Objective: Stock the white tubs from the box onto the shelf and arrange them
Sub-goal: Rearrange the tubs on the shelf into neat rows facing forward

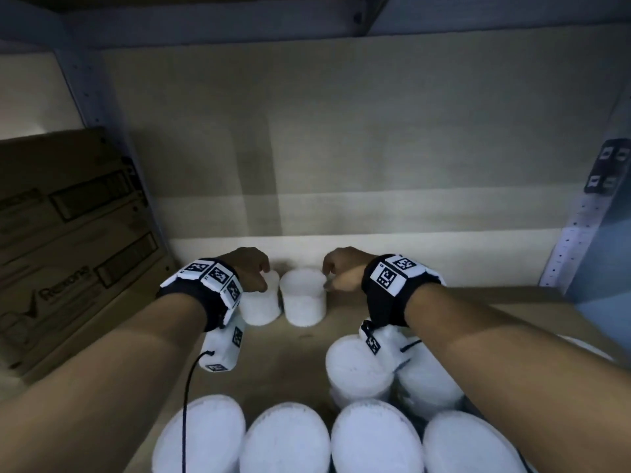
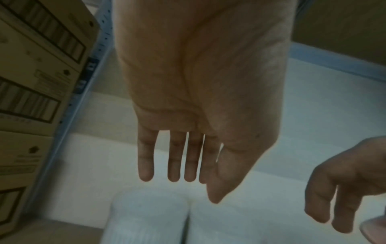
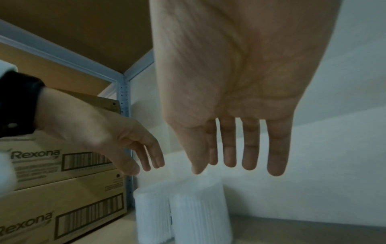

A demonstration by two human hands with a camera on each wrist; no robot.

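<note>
Two white tubs stand side by side at the back of the shelf, the left tub [image 1: 261,307] and the right tub [image 1: 304,300]. My left hand [image 1: 254,271] hovers over the left tub and my right hand [image 1: 336,271] over the right tub's far rim. In the left wrist view my left hand [image 2: 188,180] has straight fingers, holds nothing and hangs just above the tubs [image 2: 146,219]. The right wrist view shows my right hand [image 3: 229,161] the same way over the pair of tubs [image 3: 200,214]. Several more white tubs [image 1: 286,438] crowd the front of the view.
Stacked brown Rexona cartons [image 1: 68,250] fill the space left of the perforated metal upright [image 1: 99,97]. Another upright [image 1: 577,216] bounds the right side. Bare brown shelf board [image 1: 280,353] lies between the back pair and the front tubs. A white wall is behind.
</note>
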